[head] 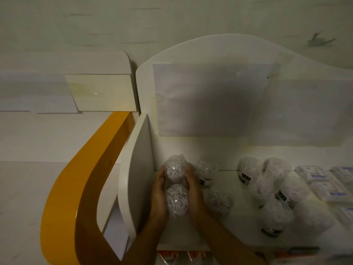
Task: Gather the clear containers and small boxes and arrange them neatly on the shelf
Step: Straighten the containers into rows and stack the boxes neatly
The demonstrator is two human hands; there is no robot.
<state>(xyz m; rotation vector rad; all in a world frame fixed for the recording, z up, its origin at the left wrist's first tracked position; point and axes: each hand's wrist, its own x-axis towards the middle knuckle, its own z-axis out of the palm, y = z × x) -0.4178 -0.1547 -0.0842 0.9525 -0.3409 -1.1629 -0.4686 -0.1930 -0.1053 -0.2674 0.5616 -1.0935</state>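
Clear plastic containers sit pressed between a left hand and right hand at the white shelf's left end: a rear container and a front container, held in a line. Squeezing unevenly could tip one onto loose containers nearby. Small boxes wait at right.

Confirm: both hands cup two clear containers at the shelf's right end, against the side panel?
Wrong end. In the head view, the left hand and right hand cup the two clear containers at the shelf's left end, beside the white side panel. The rest holds.
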